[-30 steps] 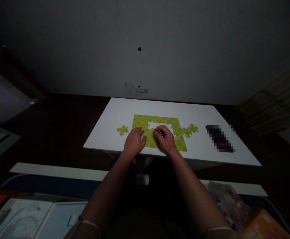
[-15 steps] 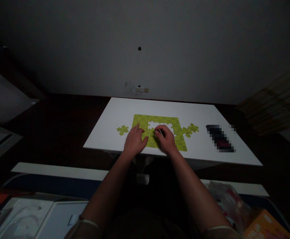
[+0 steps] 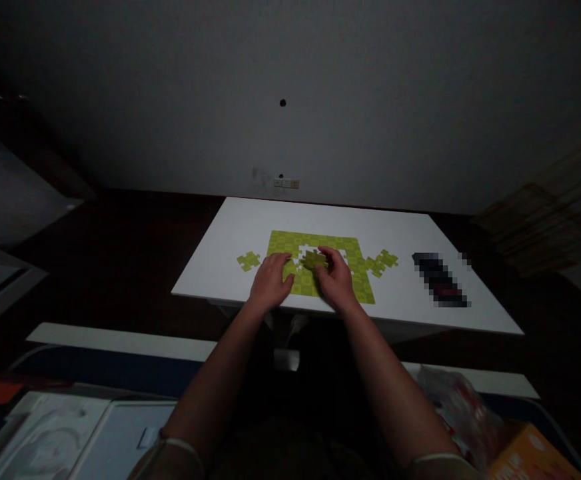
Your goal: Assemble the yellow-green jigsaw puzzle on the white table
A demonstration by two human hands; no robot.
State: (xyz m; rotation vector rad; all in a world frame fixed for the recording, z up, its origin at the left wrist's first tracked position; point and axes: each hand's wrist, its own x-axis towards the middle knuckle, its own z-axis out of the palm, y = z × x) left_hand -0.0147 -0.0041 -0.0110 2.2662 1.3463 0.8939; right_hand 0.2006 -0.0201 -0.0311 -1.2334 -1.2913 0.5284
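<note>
A yellow-green jigsaw puzzle (image 3: 290, 241) lies on the white table, with a gap in its middle where the white tabletop shows. Over that gap my right hand (image 3: 336, 279) grips a green puzzle piece (image 3: 314, 259), tilted and darker than the rest, between thumb and fingers. My left hand (image 3: 271, 281) rests on the left part of the puzzle, thumb and fingers apart, holding nothing. Left of the puzzle lies a loose green piece (image 3: 248, 260). Several joined pieces (image 3: 383, 262) lie at its right edge.
The white table (image 3: 400, 233) carries a dark, pixel-blurred object (image 3: 439, 279) on the right. Nearer to me are an open white box (image 3: 125, 427) at lower left, a clear plastic bag (image 3: 458, 403) and an orange box (image 3: 535, 457) at lower right. A wall stands behind the table.
The piece in my right hand has turned from edge-on to showing its broad face, over the gap. My right fingers have opened wider around it. My left fingers have curled slightly.
</note>
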